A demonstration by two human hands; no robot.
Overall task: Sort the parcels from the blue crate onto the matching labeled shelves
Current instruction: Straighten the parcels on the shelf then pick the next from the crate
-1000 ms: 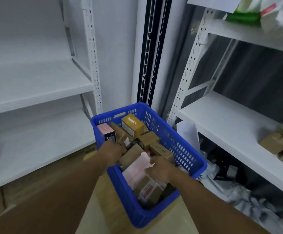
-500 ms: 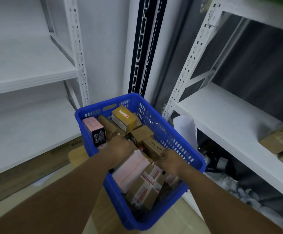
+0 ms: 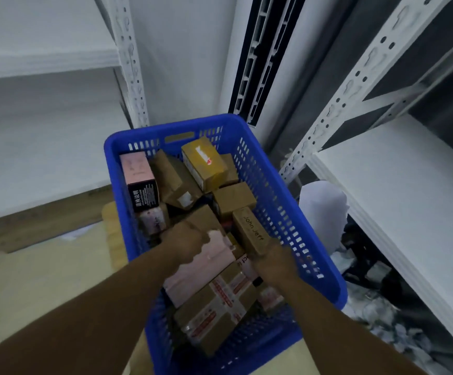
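Observation:
The blue crate [image 3: 144, 132] sits below me, full of several parcels. My left hand [image 3: 186, 242] is curled over the upper edge of a flat pink parcel [image 3: 209, 266] in the crate's middle. My right hand [image 3: 274, 263] grips the near end of a brown box with "John Jeff" written on it [image 3: 249, 231], close to the right wall. A yellow box [image 3: 203, 163] and a pink-and-black box [image 3: 138, 174] lie at the far end. Nearest to me is a brown box with red-printed tape [image 3: 214, 307]. Motion blur hides the fingers' exact hold.
White shelves stand on both sides: a low left shelf [image 3: 30, 158] and a right shelf [image 3: 395, 185] with perforated uprights. A white bag [image 3: 322, 209] and crumpled packaging [image 3: 368, 299] lie under the right shelf. The crate rests on a pale support [image 3: 109, 217].
The view has tilted down and closer to the crate. My right hand left the pink parcel and moved right to the "John Jeff" box; my left hand moved onto the pink parcel.

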